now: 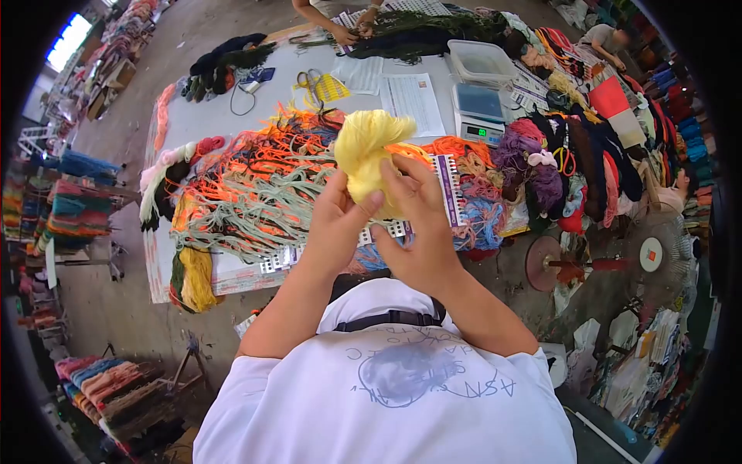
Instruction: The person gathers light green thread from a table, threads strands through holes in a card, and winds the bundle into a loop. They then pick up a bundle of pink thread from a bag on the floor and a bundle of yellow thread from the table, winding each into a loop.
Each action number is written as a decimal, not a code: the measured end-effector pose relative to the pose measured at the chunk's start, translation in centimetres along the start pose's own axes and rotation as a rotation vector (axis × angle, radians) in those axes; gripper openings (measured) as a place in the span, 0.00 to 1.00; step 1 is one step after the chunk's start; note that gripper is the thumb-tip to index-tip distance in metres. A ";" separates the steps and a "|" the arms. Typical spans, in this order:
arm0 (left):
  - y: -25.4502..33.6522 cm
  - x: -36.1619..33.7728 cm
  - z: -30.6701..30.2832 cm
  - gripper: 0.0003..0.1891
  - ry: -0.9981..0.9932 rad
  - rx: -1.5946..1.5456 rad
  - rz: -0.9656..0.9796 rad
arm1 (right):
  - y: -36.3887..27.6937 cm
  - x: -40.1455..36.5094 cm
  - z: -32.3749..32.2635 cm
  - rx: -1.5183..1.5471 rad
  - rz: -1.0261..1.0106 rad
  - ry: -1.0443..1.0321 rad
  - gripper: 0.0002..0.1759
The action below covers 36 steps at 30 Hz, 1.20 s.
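Observation:
A pale yellow hank of yarn is held up in front of me, above the table, its loose end fanning out to the upper right. My left hand grips its lower left side, thumb laid across the yarn. From the right, my right hand curls its fingers against the hank, with its thumb lower down and apart from the yarn. Behind and below both hands lies a heap of orange and grey-green yarn strands. White punched cards with purple bands stick out beside my right hand.
Across the table lie a digital scale, a clear plastic tub, a printed sheet and scissors. Purple yarn is piled right. Another person's hands work at the far edge. A fan stands right.

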<state>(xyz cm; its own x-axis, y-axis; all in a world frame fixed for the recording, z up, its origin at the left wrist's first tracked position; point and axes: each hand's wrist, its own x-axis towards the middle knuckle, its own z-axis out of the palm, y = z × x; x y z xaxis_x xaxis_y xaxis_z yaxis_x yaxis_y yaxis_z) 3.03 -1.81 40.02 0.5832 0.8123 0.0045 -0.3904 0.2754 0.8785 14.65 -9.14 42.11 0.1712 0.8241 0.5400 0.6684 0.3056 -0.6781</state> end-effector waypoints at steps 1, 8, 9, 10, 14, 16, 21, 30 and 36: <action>0.3 0.0 -0.3 0.24 -0.003 -0.107 -0.058 | 0.1 -0.3 -0.3 0.063 0.042 -0.021 0.35; 1.4 -1.5 -2.4 0.21 -0.031 -0.200 -0.238 | 2.1 -0.2 -2.3 -0.104 -0.030 0.101 0.23; 0.8 -1.8 -2.8 0.21 -0.051 -0.046 -0.237 | 1.1 0.2 -1.9 -0.046 -0.063 0.031 0.20; 0.6 -2.0 -2.9 0.22 -0.085 0.110 -0.230 | 0.3 0.5 -1.5 -0.047 -0.088 -0.057 0.20; 1.0 -3.4 -3.9 0.24 -0.069 0.265 -0.277 | 1.5 -0.7 0.3 0.104 -0.041 -0.305 0.22; 0.2 -4.2 -4.2 0.28 -0.017 0.288 -0.256 | 2.1 -1.8 1.2 0.273 0.071 -0.315 0.22; -1.0 -6.1 -2.9 0.37 0.060 0.510 -0.085 | 2.5 -3.2 2.7 0.258 0.323 -0.245 0.19; 0.3 -5.2 -3.1 0.23 -0.167 1.292 0.233 | 4.2 -4.5 2.6 0.354 0.442 -0.277 0.12; 0.8 -4.0 -2.5 0.18 -0.298 1.329 0.233 | 4.7 -5.2 1.2 0.293 0.414 -0.339 0.12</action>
<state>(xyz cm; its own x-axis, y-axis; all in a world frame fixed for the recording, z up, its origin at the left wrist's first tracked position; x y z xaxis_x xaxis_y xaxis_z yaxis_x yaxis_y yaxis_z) -1.39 -3.58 39.50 0.7935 0.5854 0.1660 0.3689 -0.6798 0.6339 16.01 -11.39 35.50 0.1021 0.9937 0.0465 0.3607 0.0066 -0.9327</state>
